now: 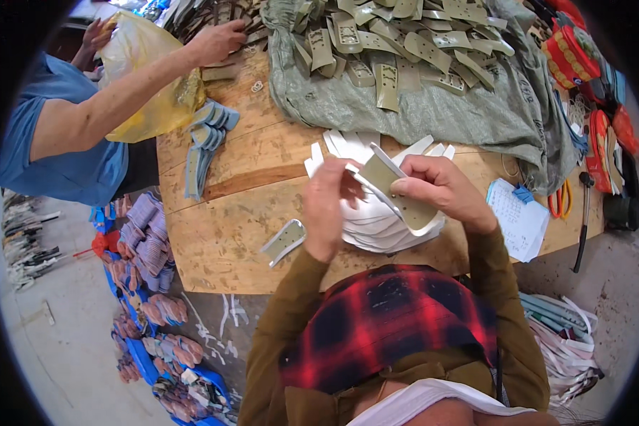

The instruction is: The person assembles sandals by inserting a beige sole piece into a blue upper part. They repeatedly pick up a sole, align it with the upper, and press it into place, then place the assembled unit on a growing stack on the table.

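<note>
- A neat stack of thin, curved white pieces lay on the worn wooden table.
- Directly above this white stack was a curved olive plate with a pale white border, held tilted between both hands.
- The right hand, on the white stack's right, pinched that plate, its thumb pressed on the olive face.
- The left hand, on the white stack's left, had curled fingers at the plate's left end; blur hid whether they gripped.
- Left of the white stack lay a smaller-looking white-rimmed olive plate.
- Beyond the white stack, a grey-green woven sheet bore a heap of olive plates.
- Right of the white stack lay a white sheet of paper.
</note>
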Action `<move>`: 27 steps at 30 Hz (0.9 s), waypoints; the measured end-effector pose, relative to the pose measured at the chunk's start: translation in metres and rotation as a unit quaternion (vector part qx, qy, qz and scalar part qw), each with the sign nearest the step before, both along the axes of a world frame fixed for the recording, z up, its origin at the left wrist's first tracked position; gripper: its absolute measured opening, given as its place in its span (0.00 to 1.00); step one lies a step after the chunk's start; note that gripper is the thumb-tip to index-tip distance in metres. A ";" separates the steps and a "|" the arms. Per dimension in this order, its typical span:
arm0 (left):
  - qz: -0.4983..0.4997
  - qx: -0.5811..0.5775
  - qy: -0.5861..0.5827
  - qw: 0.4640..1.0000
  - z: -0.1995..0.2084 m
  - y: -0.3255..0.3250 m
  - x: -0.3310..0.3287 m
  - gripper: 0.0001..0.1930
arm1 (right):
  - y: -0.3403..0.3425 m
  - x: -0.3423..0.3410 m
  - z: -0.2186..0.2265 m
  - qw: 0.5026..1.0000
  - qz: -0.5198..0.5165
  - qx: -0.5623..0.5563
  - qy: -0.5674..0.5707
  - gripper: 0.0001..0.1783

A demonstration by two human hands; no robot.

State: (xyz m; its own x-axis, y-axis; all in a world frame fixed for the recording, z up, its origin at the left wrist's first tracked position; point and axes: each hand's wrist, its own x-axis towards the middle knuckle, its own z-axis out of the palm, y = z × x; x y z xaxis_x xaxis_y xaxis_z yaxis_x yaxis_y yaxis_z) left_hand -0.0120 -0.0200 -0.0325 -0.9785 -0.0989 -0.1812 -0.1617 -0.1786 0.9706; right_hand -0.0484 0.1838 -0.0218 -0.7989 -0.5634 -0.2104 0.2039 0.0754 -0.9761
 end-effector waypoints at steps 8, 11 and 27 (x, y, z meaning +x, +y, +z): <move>-0.156 -0.056 -0.028 0.986 0.006 -0.023 0.009 0.21 | -0.004 0.005 0.007 0.999 0.026 0.009 -0.033 0.11; -0.107 0.063 -0.062 0.990 0.003 -0.029 0.007 0.18 | -0.001 0.011 0.008 0.998 0.028 -0.004 -0.064 0.11; -0.133 -0.186 0.099 0.968 0.004 -0.029 0.009 0.13 | 0.006 0.008 0.006 0.994 0.084 0.009 -0.077 0.14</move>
State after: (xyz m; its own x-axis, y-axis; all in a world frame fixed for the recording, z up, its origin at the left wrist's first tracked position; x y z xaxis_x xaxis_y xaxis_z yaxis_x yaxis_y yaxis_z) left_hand -0.0025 -0.0493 -0.0283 -0.9901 0.1399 0.0127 0.0424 0.2116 0.9764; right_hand -0.0399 0.1898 -0.0163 -0.6524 -0.6809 -0.3329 0.3330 0.1370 -0.9329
